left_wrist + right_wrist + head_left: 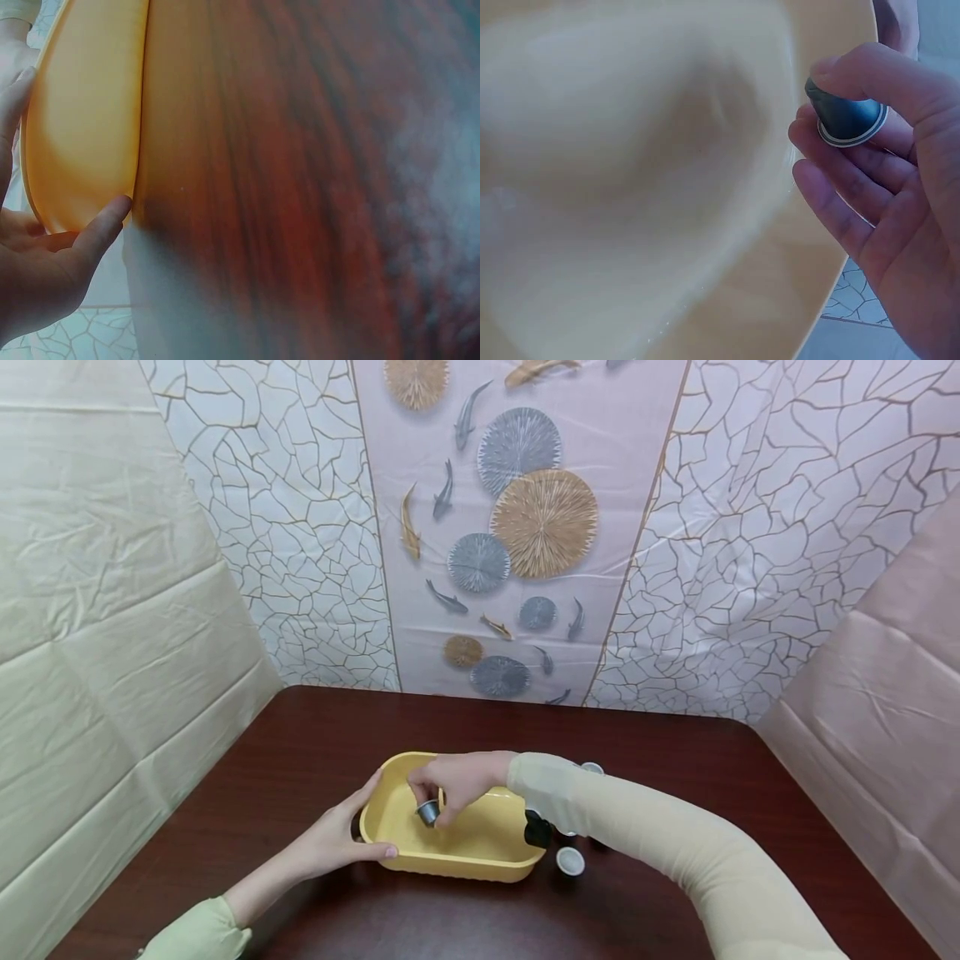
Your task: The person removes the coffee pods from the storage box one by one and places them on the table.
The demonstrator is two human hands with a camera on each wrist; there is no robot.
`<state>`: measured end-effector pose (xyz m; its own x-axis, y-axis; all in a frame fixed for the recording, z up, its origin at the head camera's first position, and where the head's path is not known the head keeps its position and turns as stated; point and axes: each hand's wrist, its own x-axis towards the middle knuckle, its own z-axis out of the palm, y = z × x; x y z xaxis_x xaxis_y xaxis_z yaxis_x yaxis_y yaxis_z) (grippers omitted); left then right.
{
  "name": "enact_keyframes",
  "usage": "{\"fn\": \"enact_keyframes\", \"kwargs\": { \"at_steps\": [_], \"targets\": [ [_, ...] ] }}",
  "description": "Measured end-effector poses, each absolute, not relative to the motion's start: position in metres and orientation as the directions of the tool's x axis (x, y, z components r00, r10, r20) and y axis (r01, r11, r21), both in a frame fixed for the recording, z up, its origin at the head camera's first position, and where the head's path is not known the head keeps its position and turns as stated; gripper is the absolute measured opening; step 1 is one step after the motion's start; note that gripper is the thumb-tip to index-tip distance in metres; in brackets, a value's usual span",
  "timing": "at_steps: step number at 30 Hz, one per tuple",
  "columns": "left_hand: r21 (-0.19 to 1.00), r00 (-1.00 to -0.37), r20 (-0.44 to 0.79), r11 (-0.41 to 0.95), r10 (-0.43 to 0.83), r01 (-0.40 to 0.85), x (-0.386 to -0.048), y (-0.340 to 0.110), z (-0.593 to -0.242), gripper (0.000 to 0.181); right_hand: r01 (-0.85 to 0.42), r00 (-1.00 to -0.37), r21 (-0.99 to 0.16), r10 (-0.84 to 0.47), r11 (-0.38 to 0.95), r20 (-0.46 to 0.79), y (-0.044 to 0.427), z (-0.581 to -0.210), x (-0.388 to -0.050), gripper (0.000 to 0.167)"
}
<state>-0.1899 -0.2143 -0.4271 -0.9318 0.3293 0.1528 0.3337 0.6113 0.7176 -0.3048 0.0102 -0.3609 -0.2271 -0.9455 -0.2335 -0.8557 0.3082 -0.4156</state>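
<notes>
My right hand (459, 783) pinches a dark grey-blue coffee capsule (428, 812) over the inside of a yellow plastic basin (480, 868). In the right wrist view, thumb and fingers hold the capsule (849, 116) by its sides, with its pale-edged rim towards the palm. My left hand (337, 835) grips the left end of the basin, thumb on the front rim and fingers at the far side. The left wrist view shows that thumb against the edge of the basin (86, 97). My right forearm hides part of the basin's right end.
Right of the basin, a coffee capsule (570, 862) stands with its pale lid up. Another capsule (592, 767) shows behind the right sleeve, and more are partly hidden under it. A black object (537, 829) sits below the sleeve. The dark wooden table (337, 718) meets patterned cloth walls.
</notes>
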Motion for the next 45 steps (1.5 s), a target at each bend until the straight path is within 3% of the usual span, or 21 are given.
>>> {"fn": "enact_keyframes", "kwargs": {
  "at_steps": [5, 11, 14, 31, 45],
  "targets": [
    [0.705, -0.932, 0.157, 0.623, 0.328, 0.338, -0.19, -0.214, -0.427, 0.112, -0.849, -0.246, -0.422, -0.944, 0.319, -0.218, 0.015, -0.361, -0.304, 0.032],
    [0.713, -0.931, 0.155, 0.614, 0.331, 0.337, -0.191, -0.214, -0.428, 0.113, -0.834, -0.202, -0.477, -0.957, 0.279, -0.207, 0.02, -0.361, -0.306, 0.044],
    [0.713, -0.932, 0.156, 0.616, 0.327, 0.335, -0.19, -0.214, -0.427, 0.113, -0.83, -0.191, -0.486, -0.958, 0.273, -0.212, 0.022, -0.362, -0.306, 0.042],
    [0.697, -0.935, 0.159, 0.635, 0.316, 0.334, -0.191, -0.214, -0.428, 0.113, -0.807, -0.256, -0.496, -0.946, 0.322, -0.198, 0.032, -0.365, -0.309, 0.03],
    [0.7, -0.93, 0.17, 0.625, 0.324, 0.346, -0.191, -0.213, -0.429, 0.113, -0.777, -0.314, -0.521, -0.935, 0.354, -0.167, 0.042, -0.359, -0.307, 0.036]
  ]
}}
